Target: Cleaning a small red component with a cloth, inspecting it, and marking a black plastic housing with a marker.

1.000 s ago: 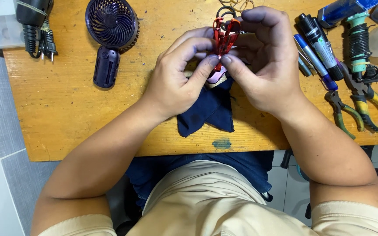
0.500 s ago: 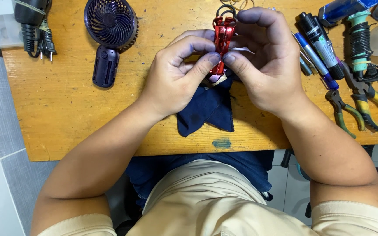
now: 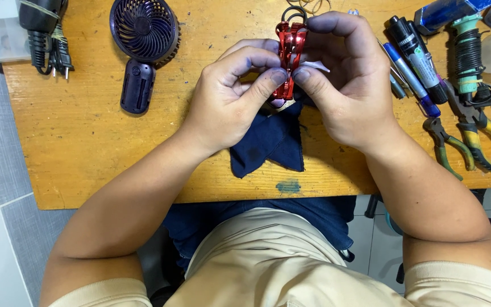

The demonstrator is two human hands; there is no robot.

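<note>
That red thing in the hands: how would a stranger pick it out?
Look at the wooden table, above the dark blue cloth. Both hands, left hand and right hand, pinch a small glossy red clip-like piece. It is the only red thing there.

1. Red gadget [image 3: 288, 54]: glossy, metallic-looking shine.
2. Navy cloth [image 3: 271, 142]: matt woven fabric, soft.
3. Table [image 3: 98, 148]: bare wood, worn, matt, stained.
4. Fan [image 3: 143, 28]: dark smooth plastic, slight sheen.
5. Pliers [image 3: 450, 148]: dull metal, rubbery yellow-green grips.
6. Markers [image 3: 413, 57]: glossy plastic.
</note>
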